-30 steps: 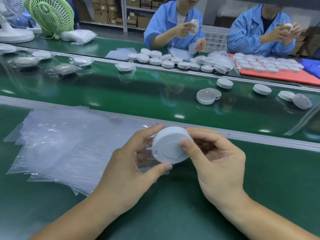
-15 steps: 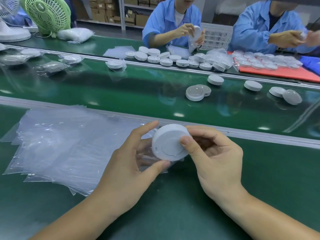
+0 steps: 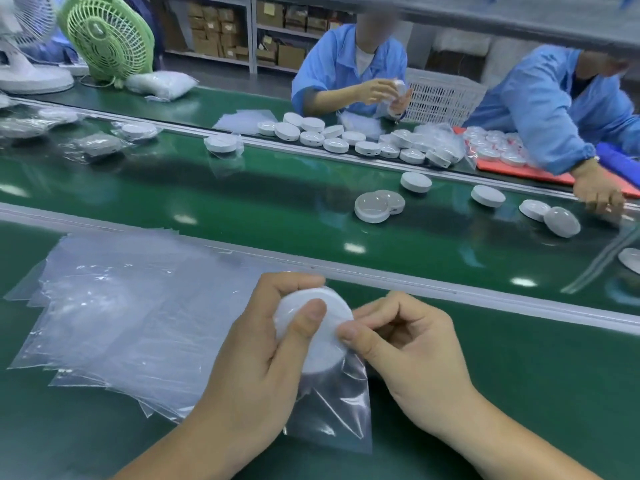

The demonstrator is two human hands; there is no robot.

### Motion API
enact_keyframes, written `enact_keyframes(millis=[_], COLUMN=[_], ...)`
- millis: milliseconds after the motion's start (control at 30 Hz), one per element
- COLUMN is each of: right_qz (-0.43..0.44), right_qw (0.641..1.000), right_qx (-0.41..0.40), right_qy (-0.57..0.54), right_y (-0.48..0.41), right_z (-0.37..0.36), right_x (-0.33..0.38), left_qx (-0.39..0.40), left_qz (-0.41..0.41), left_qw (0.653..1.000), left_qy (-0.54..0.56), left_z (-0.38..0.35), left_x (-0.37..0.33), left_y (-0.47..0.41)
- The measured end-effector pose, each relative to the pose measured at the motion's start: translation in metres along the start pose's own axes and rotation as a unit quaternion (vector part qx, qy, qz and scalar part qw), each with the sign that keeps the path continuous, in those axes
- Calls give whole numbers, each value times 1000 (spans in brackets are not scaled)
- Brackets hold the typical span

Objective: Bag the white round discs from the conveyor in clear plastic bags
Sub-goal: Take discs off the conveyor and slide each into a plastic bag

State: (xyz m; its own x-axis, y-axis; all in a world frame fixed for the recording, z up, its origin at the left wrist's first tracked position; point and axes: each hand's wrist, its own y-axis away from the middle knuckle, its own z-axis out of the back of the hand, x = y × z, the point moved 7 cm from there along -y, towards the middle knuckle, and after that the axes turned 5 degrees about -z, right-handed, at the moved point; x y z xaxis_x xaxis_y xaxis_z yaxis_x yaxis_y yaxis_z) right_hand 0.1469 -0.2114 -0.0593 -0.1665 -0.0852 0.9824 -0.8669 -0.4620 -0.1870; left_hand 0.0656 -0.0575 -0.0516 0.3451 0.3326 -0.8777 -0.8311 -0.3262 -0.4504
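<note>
My left hand [image 3: 256, 362] grips a white round disc [image 3: 329, 327] with fingers over its top and thumb on its face. The disc sits partly inside a clear plastic bag [image 3: 332, 410] that hangs below it. My right hand [image 3: 408, 358] pinches the bag's edge beside the disc with thumb and curled fingers. A stack of clear bags [image 3: 131, 306] lies flat to the left on the green bench. Several loose discs [image 3: 372, 209] lie on the conveyor belt [image 3: 277, 202] beyond the metal rail.
Bagged discs [image 3: 223, 143] ride the belt at the far left. Across the belt two people in blue coats handle discs; a heap of discs [image 3: 346, 140] and a red tray [image 3: 519, 169] lie before them. A green fan [image 3: 105, 36] stands far left.
The disc has passed from between both hands into my left hand's grip and into a clear bag. My right hand has let go of the disc and now pinches the bag's edge.
</note>
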Motion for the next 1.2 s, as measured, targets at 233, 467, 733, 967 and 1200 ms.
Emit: enact_keyframes(millis=[233, 467, 733, 967, 1200], right_qz=[-29, -101, -280, -22, 21], right_qw=[983, 947, 900, 733, 822], right_qx=[64, -192, -249, 23, 7], right_qy=[169, 239, 225, 679, 569], right_y=[-44, -177, -279, -296, -253], right_z=[10, 107, 144, 10, 14], right_x=[9, -11, -80, -86, -54], left_qx=[126, 259, 302, 274, 208], left_qz=[71, -83, -158, -180, -128], left_qw=[988, 906, 854, 866, 916], left_qy=[-61, -325, -393, -376, -319], left_z=[-13, 2, -16, -15, -3], left_x=[9, 19, 32, 32, 35], left_y=[-44, -51, -26, -27, -24])
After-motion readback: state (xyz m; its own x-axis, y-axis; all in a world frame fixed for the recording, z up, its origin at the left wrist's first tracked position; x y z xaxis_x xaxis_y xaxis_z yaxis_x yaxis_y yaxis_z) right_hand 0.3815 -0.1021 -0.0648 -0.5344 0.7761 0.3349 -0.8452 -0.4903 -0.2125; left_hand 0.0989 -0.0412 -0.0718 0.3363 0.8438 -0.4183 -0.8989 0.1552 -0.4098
